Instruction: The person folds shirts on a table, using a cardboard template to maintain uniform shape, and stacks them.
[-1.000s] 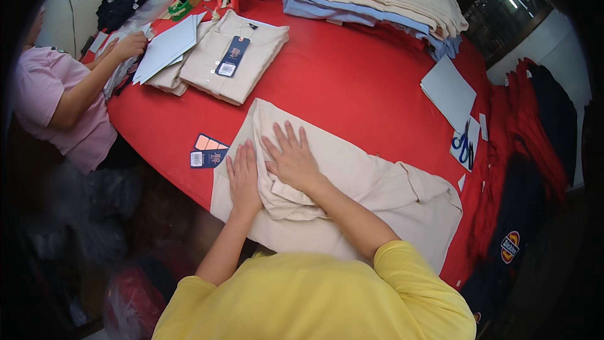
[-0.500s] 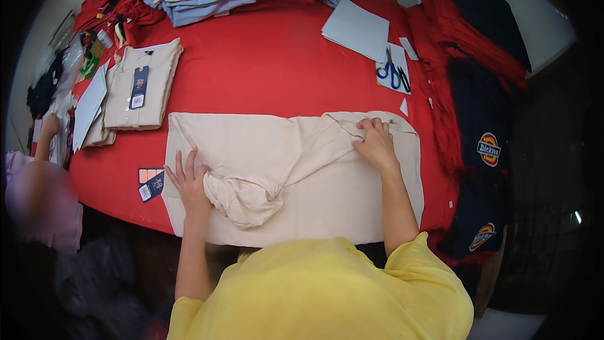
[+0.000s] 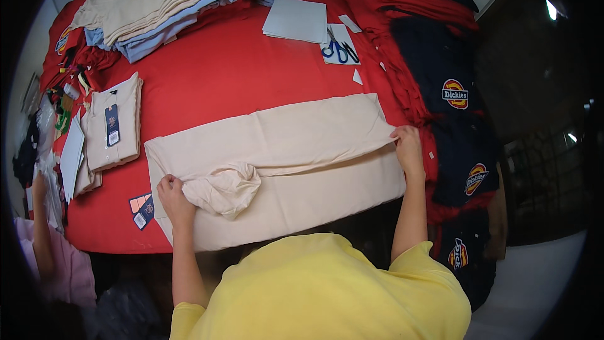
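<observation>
A cream shirt (image 3: 302,204) lies in front of me, its side folded over in a long flap. Near its left end, some of the cloth, perhaps a sleeve, is bunched into a loose puff (image 3: 229,189). My left hand (image 3: 176,203) is closed on the cloth beside that puff, its fingertips partly hidden. At the far right, my right hand (image 3: 409,150) pinches the flap's edge, which runs fairly straight toward the puff. Next to my left hand lie dark blue and orange tags (image 3: 143,211).
Folded cream shirts (image 3: 113,126) and white sheets (image 3: 72,157) lie left on the red cloth (image 3: 207,88). Stacked garments (image 3: 182,0), white card (image 3: 294,19) and blue scissors (image 3: 335,47) are beyond. Navy and red garments (image 3: 415,56) line the right. Another person's arm (image 3: 43,233) shows at left.
My right hand has moved nearer the shirt's right end and drawn the flap's edge straighter. My left hand's spread fingers have closed on the cloth. The whole view has turned somewhat.
</observation>
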Available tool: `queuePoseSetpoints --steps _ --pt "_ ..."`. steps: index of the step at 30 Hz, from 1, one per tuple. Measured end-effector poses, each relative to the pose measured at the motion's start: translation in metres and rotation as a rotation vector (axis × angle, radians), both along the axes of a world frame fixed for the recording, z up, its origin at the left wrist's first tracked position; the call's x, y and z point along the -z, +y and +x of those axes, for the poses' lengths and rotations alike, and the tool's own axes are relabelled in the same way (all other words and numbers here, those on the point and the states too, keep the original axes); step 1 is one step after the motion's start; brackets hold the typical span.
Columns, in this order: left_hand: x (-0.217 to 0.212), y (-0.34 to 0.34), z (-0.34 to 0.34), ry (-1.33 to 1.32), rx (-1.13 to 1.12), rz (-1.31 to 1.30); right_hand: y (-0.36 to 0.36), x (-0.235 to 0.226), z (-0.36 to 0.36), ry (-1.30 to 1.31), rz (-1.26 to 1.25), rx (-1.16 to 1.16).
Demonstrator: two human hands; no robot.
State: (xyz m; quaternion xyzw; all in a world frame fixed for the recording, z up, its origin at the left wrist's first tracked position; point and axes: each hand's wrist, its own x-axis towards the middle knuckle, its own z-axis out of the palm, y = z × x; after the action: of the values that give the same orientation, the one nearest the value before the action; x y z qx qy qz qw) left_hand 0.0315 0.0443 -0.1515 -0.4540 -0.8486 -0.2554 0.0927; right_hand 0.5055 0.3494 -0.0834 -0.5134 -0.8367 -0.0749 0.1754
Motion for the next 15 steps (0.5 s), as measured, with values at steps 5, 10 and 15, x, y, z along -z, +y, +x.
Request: queuePoseSetpoints --steps 5,10,15 --pt "-0.044 -0.012 -0.003 -0.189 0.215 -0.173 0.025 0.047 -0.032 0.333 0.004 -0.015" --pt "-0.029 -0.028 -0.008 -0.215 0.199 -0.084 0.081 0.047 -0.091 0.445 -0.151 0.466" --pt "-0.021 -0.027 -0.011 -0.169 0.216 -0.064 0.109 0.029 -0.096 0.195 0.021 0.592"
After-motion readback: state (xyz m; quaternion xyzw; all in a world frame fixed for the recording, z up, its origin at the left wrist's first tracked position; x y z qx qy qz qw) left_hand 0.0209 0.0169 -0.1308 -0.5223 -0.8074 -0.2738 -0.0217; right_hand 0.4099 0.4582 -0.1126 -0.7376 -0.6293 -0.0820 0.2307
